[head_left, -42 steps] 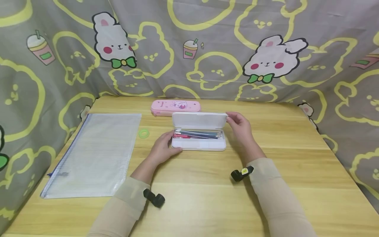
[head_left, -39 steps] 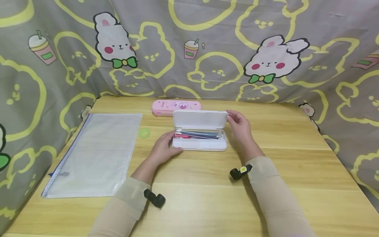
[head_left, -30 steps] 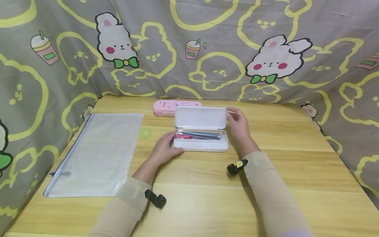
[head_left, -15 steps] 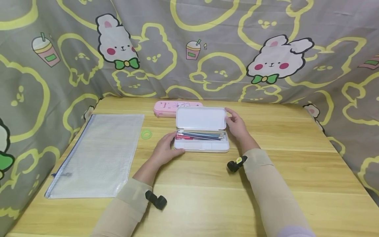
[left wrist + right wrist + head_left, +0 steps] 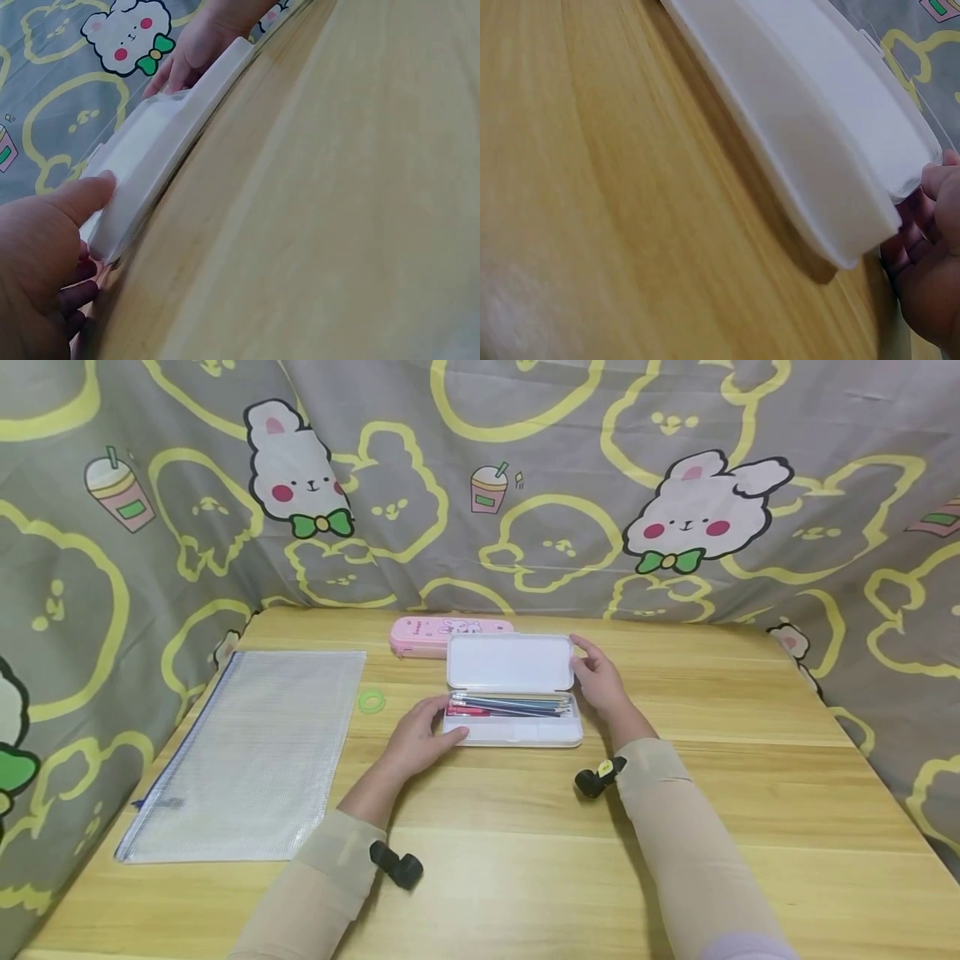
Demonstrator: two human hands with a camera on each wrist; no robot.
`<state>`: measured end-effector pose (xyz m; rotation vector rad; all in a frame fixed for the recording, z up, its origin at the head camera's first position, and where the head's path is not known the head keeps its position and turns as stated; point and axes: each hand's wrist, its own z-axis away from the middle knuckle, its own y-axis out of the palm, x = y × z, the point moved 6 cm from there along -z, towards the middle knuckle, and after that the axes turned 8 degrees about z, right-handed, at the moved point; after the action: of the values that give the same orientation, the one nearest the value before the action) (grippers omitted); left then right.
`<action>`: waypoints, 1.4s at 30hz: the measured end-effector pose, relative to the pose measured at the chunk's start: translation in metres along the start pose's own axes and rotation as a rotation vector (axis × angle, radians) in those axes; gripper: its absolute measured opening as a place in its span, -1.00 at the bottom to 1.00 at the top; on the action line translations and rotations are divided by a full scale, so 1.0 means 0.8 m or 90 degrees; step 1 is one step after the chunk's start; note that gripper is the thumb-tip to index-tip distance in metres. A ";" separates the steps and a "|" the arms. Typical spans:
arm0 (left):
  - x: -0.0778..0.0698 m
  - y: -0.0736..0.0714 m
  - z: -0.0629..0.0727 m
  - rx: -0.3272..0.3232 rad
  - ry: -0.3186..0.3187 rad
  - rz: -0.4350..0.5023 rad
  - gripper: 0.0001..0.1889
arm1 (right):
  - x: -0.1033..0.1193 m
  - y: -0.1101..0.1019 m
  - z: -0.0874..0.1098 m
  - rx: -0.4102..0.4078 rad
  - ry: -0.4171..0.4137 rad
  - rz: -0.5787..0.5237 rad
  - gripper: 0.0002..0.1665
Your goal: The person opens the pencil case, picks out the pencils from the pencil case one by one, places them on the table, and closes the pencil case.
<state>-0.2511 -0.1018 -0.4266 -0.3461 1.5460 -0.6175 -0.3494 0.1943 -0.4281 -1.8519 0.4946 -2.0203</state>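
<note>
A white pencil case (image 5: 525,732) rests on the table with its lid (image 5: 510,662) raised and leaning back. Several pencils (image 5: 517,702) and a red item (image 5: 467,711) lie in its rear compartment. My left hand (image 5: 415,739) grips the case's left end; in the left wrist view its thumb lies over the top edge, with the fingers lower around the end. At the lid's right corner, my right hand (image 5: 600,683) holds the edge between thumb and fingers, as the right wrist view also shows. The case's contents are hidden in both wrist views.
Behind the lid, partly covered by it, lies a pink pencil case (image 5: 423,633). A translucent zip pouch (image 5: 247,752) lies flat on the left. Between pouch and white case sits a small green ring (image 5: 371,702). A patterned curtain (image 5: 555,460) hangs behind the wooden table (image 5: 525,860).
The white case's lid has tilted further back, my right hand moving with it. My left hand stays at the left end, its thumb now slightly higher on the front edge.
</note>
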 end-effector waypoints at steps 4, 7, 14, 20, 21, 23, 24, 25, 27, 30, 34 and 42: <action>0.001 0.000 -0.003 0.008 -0.013 0.031 -0.16 | 0.000 0.000 0.002 0.001 0.003 -0.006 -0.42; 0.000 0.002 -0.007 0.022 -0.009 0.056 -0.06 | -0.001 -0.001 0.003 0.006 0.010 -0.011 -0.42; -0.001 0.007 -0.014 0.064 -0.006 -0.004 0.19 | 0.000 -0.002 0.003 0.012 0.012 -0.022 -0.42; 0.000 0.007 -0.014 0.064 -0.025 -0.010 0.26 | -0.001 -0.001 0.005 0.012 0.014 -0.020 -0.42; 0.000 0.007 -0.014 0.064 -0.028 -0.011 0.26 | -0.002 -0.002 0.005 0.012 0.013 -0.021 -0.42; 0.000 0.008 -0.014 0.064 -0.031 -0.013 0.25 | -0.003 -0.002 0.005 0.011 0.012 -0.020 -0.42; 0.000 0.008 -0.013 0.066 -0.030 -0.015 0.25 | -0.003 -0.003 0.006 0.012 0.009 -0.017 -0.42; 0.000 0.008 -0.013 0.066 -0.028 -0.016 0.25 | -0.002 -0.003 0.007 0.012 0.005 -0.012 -0.42; 0.000 0.009 -0.013 0.066 -0.026 -0.017 0.24 | -0.001 -0.004 0.009 0.015 0.001 -0.005 -0.41; 0.000 0.009 -0.013 0.064 -0.014 -0.021 0.24 | 0.004 -0.007 0.016 0.021 -0.012 0.001 -0.40; -0.001 0.009 -0.014 0.059 0.010 -0.023 0.24 | 0.014 -0.016 0.028 0.014 -0.054 0.024 -0.40; 0.000 0.008 -0.016 0.061 0.025 -0.017 0.25 | 0.039 -0.020 0.054 -0.025 -0.122 0.147 -0.58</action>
<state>-0.2627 -0.0944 -0.4307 -0.2849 1.5453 -0.7203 -0.3094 0.1924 -0.3896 -1.8904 0.6629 -1.6762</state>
